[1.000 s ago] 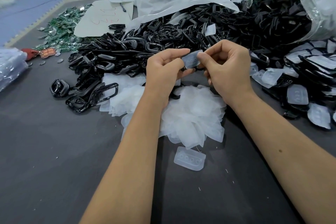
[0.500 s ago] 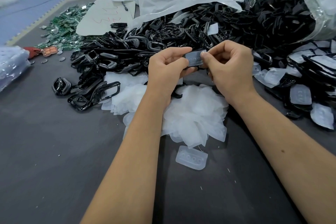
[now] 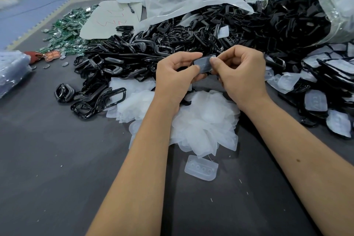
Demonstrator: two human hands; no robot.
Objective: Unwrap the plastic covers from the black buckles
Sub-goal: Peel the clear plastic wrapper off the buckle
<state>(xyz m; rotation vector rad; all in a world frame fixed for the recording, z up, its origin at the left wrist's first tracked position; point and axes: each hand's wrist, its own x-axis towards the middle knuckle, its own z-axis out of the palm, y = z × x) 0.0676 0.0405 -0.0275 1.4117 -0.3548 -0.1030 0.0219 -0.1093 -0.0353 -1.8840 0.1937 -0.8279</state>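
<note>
The left hand [image 3: 175,76] and right hand [image 3: 240,73] each pinch an end of one wrapped buckle [image 3: 204,64] at centre frame. Best to anchor the buckle left and peel the cover rightward, dropping it on the shed covers [image 3: 203,120] below; bare buckles [image 3: 153,48] lie beyond.

Two bare forearms reach forward from the bottom of the view and converge in the middle. The left hand [image 3: 175,74] has its fingers curled, thumb on top, pinching one end of a small wrapped piece. The right hand [image 3: 242,72] mirrors it, knuckles up, thumb and forefinger pinching the other end. The two grips nearly touch, raised above the desk [image 3: 57,159].
</note>
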